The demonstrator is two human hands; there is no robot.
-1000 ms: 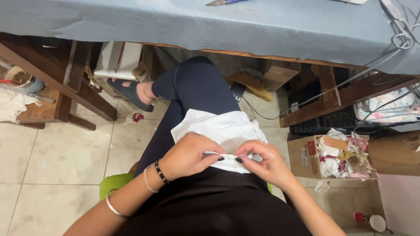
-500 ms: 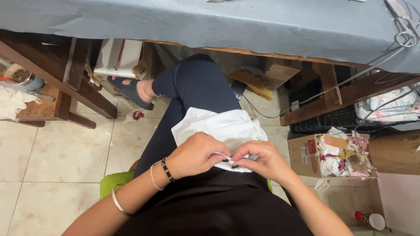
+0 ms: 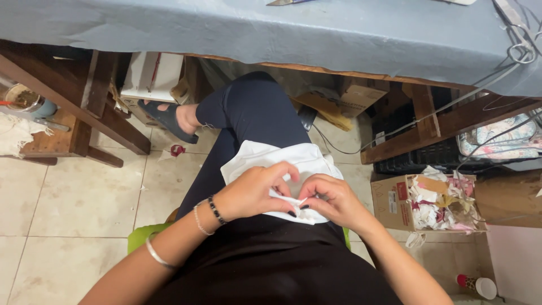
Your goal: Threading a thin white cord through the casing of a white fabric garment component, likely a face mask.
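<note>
White cloth [image 3: 282,161] lies draped over the person's lap, spread across the dark-clad thigh, with its near edge gathered up between both hands. Left hand [image 3: 257,189] is curled nearly closed, its fingertips pinching a small fold of that cloth at the near edge; two bracelets, one beaded black and one thin and pale, circle the wrist, and a silver bangle sits further up the forearm. Right hand [image 3: 333,200] is likewise curled tight, thumb and fingertips nipping the same fold just beside the left, so that the two hands touch or nearly touch at the fingertips. Beneath the person a green seat [image 3: 144,237] shows at the left of the thigh. Further out, a foot in a dark sandal [image 3: 166,118] rests on the pale tiled floor [image 3: 84,192], near a small red scrap [image 3: 177,150]. Above runs a table covered in blue-grey fabric [image 3: 254,28], on wooden legs. To the right, on the floor, stands a cardboard box [image 3: 432,200] crammed with cloth and paper scraps.
</note>
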